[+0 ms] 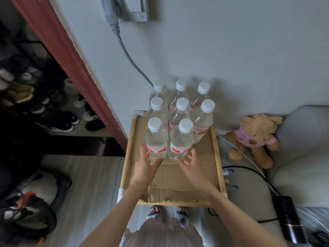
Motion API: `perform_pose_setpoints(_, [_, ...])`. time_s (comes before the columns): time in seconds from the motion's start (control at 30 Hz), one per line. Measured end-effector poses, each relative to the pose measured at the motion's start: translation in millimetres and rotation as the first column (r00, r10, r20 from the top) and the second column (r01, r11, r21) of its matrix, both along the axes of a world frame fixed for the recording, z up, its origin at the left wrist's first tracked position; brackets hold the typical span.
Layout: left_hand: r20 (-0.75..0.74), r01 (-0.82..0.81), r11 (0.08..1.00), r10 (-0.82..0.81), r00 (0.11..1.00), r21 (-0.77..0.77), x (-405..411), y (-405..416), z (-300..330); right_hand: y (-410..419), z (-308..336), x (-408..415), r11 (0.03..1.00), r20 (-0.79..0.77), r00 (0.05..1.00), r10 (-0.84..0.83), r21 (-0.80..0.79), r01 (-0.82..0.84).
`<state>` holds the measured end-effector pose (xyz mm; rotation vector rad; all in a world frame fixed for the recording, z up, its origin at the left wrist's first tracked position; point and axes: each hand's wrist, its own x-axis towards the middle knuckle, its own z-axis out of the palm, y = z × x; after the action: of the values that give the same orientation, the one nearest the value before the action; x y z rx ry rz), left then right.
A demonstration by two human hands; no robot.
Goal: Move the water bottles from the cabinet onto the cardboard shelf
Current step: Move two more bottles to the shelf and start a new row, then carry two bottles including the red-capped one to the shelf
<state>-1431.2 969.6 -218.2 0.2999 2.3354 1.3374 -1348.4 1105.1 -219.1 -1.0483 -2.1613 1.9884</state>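
Water bottles [178, 114], 8 of them w/ white caps, stand upright in a tight cluster at the back of the cardboard shelf [178, 177], right by the wall. Nearest to me: left hand [145, 169] and right hand [191, 166], both w/ fingers spread and relaxed, not gripping, fingertips at the lower part of the 2 front bottles. Front half of the cardboard is bare. Off to the right a teddy bear [254, 138] in a pink top, shoes [58, 111] on racks far left.
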Motion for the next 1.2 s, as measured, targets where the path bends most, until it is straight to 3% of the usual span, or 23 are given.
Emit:
perform_pose_setpoints(0.37, [0.025,0.072,0.997,-0.072,0.997,-0.026,5.6,-5.6,1.9,-4.2,-3.5,19.7,0.999,0.025,0.999,0.032,-0.007,-0.032])
perform_pose_setpoints(0.53, [-0.006,0.128,0.980,-0.131,0.991,-0.153,14.9,-22.3,-1.3,-3.3,-6.7,39.1,0.949,0.182,0.959,0.217,0.193,-0.251])
perform_pose_setpoints(0.63, [-0.117,0.119,0.949,-0.159,0.980,-0.292,35.9,-43.1,-4.9,-3.5,-8.2,45.3,0.815,0.300,0.865,0.403,0.313,-0.488])
perform_pose_setpoints(0.7, [-0.217,0.076,0.923,-0.167,0.962,-0.377,56.6,-61.0,-6.5,-9.2,-9.4,48.6,0.696,0.288,0.818,0.498,0.430,-0.575])
perform_pose_setpoints(0.8, [-0.311,-0.073,0.872,-0.094,0.946,-0.485,94.3,-88.0,-5.0,-17.1,-10.1,50.7,0.470,0.258,0.734,0.628,0.626,-0.622])
perform_pose_setpoints(0.87, [-0.356,-0.194,0.823,-0.010,0.934,-0.534,124.7,-108.5,-1.2,-31.4,-2.0,50.2,0.309,0.272,0.637,0.721,0.697,-0.647])
perform_pose_setpoints(0.93, [-0.372,-0.254,0.786,0.033,0.927,-0.563,149.8,-123.7,0.8,-44.6,0.6,49.6,0.210,0.282,0.564,0.776,0.728,-0.653])
perform_pose_setpoints(1.07, [-0.376,-0.459,0.685,0.281,0.883,-0.565,217.2,-166.9,7.5,-97.8,6.3,57.5,0.035,0.300,0.362,0.883,0.726,-0.687])
perform_pose_setpoints(1.2, [-0.356,-0.653,0.518,0.562,0.747,-0.552,299.3,-211.5,10.8,-167.8,16.2,81.7,-0.234,0.367,0.112,0.923,0.769,-0.595])
